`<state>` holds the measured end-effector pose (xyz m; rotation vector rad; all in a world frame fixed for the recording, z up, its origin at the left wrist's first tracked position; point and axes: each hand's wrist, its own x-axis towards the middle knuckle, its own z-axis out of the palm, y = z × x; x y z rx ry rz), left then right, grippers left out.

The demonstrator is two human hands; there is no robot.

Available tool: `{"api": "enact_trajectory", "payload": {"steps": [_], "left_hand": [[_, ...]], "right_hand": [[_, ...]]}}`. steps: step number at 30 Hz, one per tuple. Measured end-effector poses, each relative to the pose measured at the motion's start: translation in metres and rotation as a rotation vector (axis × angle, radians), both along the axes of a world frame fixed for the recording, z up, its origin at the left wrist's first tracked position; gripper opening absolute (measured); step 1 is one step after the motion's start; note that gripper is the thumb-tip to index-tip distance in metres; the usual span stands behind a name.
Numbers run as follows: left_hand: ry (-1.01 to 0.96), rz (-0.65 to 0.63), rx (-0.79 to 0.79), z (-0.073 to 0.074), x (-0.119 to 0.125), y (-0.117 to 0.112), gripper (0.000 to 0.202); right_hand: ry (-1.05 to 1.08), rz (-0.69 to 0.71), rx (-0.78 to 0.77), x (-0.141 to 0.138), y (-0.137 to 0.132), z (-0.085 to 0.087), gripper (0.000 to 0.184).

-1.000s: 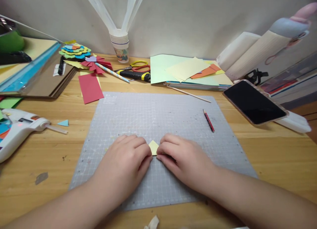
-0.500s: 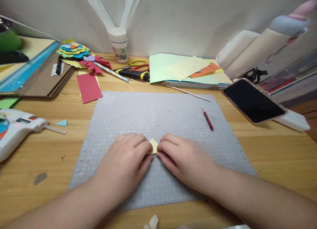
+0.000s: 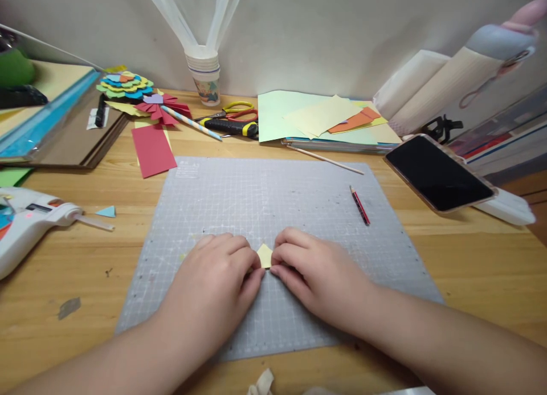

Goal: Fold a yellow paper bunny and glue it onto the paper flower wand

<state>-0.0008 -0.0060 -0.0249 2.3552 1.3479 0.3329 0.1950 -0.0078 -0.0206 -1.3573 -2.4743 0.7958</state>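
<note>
A small piece of pale yellow paper (image 3: 265, 256) lies at the middle of the grey cutting mat (image 3: 265, 195), its pointed top facing away from me. My left hand (image 3: 220, 281) pinches its left side, thumb below and fingers curled above. On the opposite side, my right hand (image 3: 318, 275) grips the right edge the same way. Both hands rest low on the mat, and their fingers cover the paper's side edges.
A short red and black pencil (image 3: 359, 206) lies on the mat's right. The glue gun (image 3: 29, 224) stands at left, near a blue paper scrap (image 3: 106, 211). Behind are red paper (image 3: 154, 150), scissors (image 3: 237, 111), a straw-filled cup (image 3: 205, 84) and stacked paper (image 3: 273, 118). A phone (image 3: 440, 172) leans at right.
My left fingers have shifted slightly left and down, baring more of the yellow paper. The right hand stays nearly in place.
</note>
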Motion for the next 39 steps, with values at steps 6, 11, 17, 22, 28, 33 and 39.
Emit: {"api": "enact_trajectory", "payload": {"steps": [6, 11, 17, 22, 28, 33, 39], "left_hand": [[-0.069, 0.074, -0.198, 0.004, -0.004, 0.004, 0.015], [-0.075, 0.111, -0.189, 0.004, -0.003, 0.004, 0.014], [-0.029, 0.094, -0.159, 0.004, 0.0, 0.003, 0.016], [-0.009, 0.101, -0.136, 0.003, 0.001, 0.002, 0.019], [0.001, 0.1, -0.114, 0.003, 0.002, 0.001, 0.021], [0.033, 0.107, -0.097, 0.003, 0.005, 0.001, 0.02], [0.034, 0.107, -0.105, 0.004, 0.005, 0.0, 0.02]], "right_hand": [[0.02, -0.07, -0.091, -0.001, 0.001, 0.004, 0.01], [0.02, -0.078, -0.107, -0.002, 0.002, 0.003, 0.008], [0.013, -0.086, -0.116, -0.004, 0.001, 0.005, 0.01], [-0.02, -0.126, -0.098, -0.007, -0.002, 0.005, 0.01], [-0.044, -0.147, -0.058, -0.01, -0.002, 0.005, 0.013], [-0.079, -0.146, -0.013, -0.011, -0.001, 0.003, 0.018], [-0.097, -0.143, -0.023, -0.01, 0.0, 0.001, 0.016]]}}
